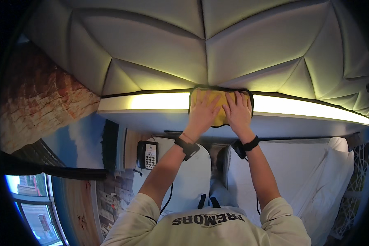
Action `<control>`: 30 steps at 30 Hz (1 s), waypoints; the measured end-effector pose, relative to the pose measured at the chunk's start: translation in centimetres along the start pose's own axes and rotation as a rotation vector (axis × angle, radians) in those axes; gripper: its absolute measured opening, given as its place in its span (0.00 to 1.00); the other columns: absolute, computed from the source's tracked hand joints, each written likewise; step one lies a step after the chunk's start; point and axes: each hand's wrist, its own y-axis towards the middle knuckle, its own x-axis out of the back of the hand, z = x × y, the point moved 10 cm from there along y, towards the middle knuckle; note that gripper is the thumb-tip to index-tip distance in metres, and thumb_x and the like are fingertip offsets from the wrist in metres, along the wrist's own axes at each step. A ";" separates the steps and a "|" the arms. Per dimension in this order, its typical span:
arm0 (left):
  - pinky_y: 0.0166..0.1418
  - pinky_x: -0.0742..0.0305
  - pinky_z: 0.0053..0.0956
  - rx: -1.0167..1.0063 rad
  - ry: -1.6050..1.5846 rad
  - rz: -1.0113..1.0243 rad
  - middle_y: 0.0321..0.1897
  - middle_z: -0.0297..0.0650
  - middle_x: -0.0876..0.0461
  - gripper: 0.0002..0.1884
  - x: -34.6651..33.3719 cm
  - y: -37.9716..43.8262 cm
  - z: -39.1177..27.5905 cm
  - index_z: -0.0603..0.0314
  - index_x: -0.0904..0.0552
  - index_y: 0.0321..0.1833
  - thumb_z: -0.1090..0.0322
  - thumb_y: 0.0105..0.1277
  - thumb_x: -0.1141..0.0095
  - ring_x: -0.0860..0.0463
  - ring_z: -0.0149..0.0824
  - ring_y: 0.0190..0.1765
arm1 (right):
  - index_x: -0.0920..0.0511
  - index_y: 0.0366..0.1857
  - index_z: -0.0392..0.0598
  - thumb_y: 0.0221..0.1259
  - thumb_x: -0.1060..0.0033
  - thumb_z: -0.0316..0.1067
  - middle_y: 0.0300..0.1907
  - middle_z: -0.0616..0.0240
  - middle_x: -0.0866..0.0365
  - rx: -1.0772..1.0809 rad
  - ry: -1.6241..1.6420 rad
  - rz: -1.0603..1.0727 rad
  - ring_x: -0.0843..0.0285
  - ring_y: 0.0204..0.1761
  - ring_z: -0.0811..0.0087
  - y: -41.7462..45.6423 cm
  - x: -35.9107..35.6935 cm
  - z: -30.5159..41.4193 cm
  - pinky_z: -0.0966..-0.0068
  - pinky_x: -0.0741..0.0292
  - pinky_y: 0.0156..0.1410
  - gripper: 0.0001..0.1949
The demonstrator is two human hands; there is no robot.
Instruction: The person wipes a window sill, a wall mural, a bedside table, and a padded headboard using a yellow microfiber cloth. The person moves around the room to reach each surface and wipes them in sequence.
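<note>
A yellow cloth with dark edging (pixel 220 118) lies spread over a brightly lit ledge (pixel 160 101). On its left half rests my left hand (pixel 203 112), palm down with the fingers spread. My right hand (pixel 238 112) presses flat on the right half, its fingers also apart. Between the two hands a strip of the cloth shows, and its lower edge hangs over the front of the ledge. Neither hand visibly grips the cloth. What lies under it is hidden.
A padded wall panel (pixel 160 37) rises behind the ledge. Below are a white bedside table (pixel 184 178) with a corded telephone (pixel 150 155) and a bed with white bedding (pixel 289 172). Straps with dark devices (pixel 189 150) circle both wrists. A window (pixel 37 212) is at lower left.
</note>
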 end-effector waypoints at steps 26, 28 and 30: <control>0.83 0.47 0.61 0.290 0.405 -0.119 0.75 0.48 0.24 0.25 7.8 -9.6 21.0 0.54 0.19 0.72 0.57 0.74 0.45 0.34 0.64 0.78 | 0.33 0.79 0.56 0.59 0.27 0.56 0.78 0.49 0.34 0.380 0.141 0.258 0.40 0.81 0.45 2.5 -9.3 23.7 0.43 0.43 0.83 0.43; 0.83 0.47 0.62 0.247 0.227 -0.152 0.75 0.50 0.25 0.25 6.7 -7.8 17.1 0.54 0.19 0.71 0.56 0.72 0.43 0.33 0.65 0.77 | 0.32 0.79 0.56 0.56 0.23 0.55 0.81 0.49 0.37 0.282 0.100 0.263 0.40 0.80 0.41 1.9 -8.4 19.5 0.41 0.44 0.83 0.45; 0.83 0.46 0.62 0.203 0.092 -0.171 0.75 0.49 0.25 0.27 6.1 -6.5 12.9 0.52 0.20 0.72 0.56 0.71 0.43 0.34 0.63 0.78 | 0.31 0.78 0.54 0.54 0.21 0.53 0.82 0.48 0.39 0.240 0.041 0.221 0.43 0.82 0.40 1.0 -6.6 15.1 0.40 0.45 0.83 0.45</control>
